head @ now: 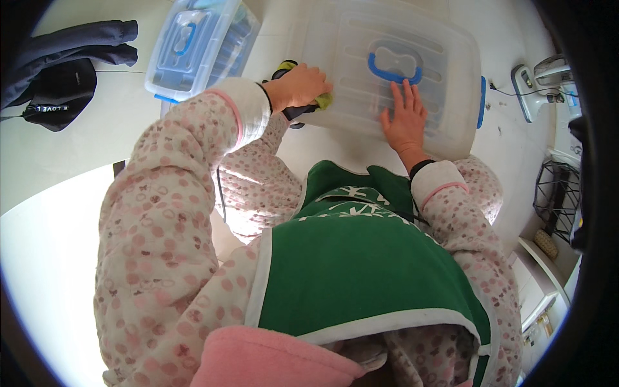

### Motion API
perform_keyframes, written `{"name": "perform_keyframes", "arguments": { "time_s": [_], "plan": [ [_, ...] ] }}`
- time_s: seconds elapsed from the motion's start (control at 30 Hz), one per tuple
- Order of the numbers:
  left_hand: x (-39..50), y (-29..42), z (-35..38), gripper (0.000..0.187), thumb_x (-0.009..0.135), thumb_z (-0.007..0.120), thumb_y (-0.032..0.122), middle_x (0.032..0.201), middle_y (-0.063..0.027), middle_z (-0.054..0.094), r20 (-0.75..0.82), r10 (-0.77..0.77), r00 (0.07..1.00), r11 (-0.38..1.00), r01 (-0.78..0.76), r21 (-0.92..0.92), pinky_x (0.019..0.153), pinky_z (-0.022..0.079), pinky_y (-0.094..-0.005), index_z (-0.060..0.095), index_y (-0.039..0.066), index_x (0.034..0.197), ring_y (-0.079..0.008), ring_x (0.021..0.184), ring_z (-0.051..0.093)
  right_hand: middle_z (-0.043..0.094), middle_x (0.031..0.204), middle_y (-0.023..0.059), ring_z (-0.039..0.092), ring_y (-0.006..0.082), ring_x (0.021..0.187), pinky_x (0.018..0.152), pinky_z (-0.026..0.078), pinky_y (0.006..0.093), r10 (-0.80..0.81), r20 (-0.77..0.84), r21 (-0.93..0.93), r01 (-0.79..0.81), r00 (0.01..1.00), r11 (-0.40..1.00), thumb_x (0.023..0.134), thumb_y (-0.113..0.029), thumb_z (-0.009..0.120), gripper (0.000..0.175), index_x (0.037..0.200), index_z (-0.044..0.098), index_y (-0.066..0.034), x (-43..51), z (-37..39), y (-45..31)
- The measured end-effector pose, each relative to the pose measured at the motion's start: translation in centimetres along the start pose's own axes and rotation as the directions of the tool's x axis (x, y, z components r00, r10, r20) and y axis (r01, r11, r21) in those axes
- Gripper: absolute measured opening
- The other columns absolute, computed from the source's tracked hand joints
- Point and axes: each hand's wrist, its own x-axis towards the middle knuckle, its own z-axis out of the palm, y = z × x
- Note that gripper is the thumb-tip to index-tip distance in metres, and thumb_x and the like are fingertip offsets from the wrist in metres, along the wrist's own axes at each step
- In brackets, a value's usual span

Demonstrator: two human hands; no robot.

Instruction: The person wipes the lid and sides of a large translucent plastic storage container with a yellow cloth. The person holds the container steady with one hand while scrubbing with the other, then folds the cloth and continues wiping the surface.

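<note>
A large clear plastic storage box with its lid on (355,63) lies before me, its blue handle (391,75) folded on the lid. My right hand (407,118) rests flat on the lid, fingertips at the blue handle, holding nothing. At the box's left edge, my left hand (301,88) is closed on a yellow-green cloth (324,100), which pokes out below the fingers against the box. Behind and beneath that hand shows a dark item with yellow-green parts, perhaps a slipper, mostly hidden.
A smaller clear box with a blue handle (167,63) stands at the upper left. Dark clothing (87,41) and a black cap or bag (63,96) lie at the far left. On the right are a white fan (527,92) with a cord, a black wire basket (556,198) and a white shelf (546,266).
</note>
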Motion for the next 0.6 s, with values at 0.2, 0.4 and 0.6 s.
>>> {"name": "perform_keyframes", "arguments": {
  "time_s": [0.2,0.4,0.6],
  "plan": [
    [1.0,-1.0,-1.2,0.014,0.081,0.057,0.02,0.091,0.0034,0.055,0.211,0.229,0.95,0.918,-0.283,0.278,0.079,0.038,-0.0332,0.064,0.022,0.093,-0.018,0.1,0.051,0.025,0.15,0.0096,0.021,0.0286,0.139,0.107,0.023,0.0456,0.004,-0.001,-0.001,-0.004,1.0,1.0,0.084,-0.03,0.051,0.059,0.14,0.038,-0.0166,-0.1,-0.1,0.0],
    [0.1,-0.3,-0.3,0.024,0.072,0.061,0.011,0.09,-0.0018,0.056,0.062,0.135,0.989,0.991,-0.134,-0.017,0.075,0.045,-0.0383,0.061,0.017,0.095,-0.0236,0.095,0.055,0.025,0.15,0.0098,0.02,0.0289,0.139,0.107,0.022,0.0468,0.007,0.007,0.02,-0.008,1.0,1.0,0.083,-0.03,0.051,0.059,0.14,0.038,-0.0163,-0.3,0.1,-0.3],
    [-0.1,1.9,0.8,0.029,0.07,0.06,0.007,0.089,-0.0079,0.056,-0.052,-0.195,0.979,0.95,0.175,-0.26,0.076,0.046,-0.041,0.058,0.012,0.098,-0.0316,0.089,0.056,0.026,0.15,0.0096,0.02,0.0289,0.139,0.107,0.022,0.0473,0.001,-0.027,0.037,0.0,1.0,0.999,0.083,-0.03,0.051,0.059,0.139,0.038,-0.0165,0.0,0.3,-0.1]
  ]
}}
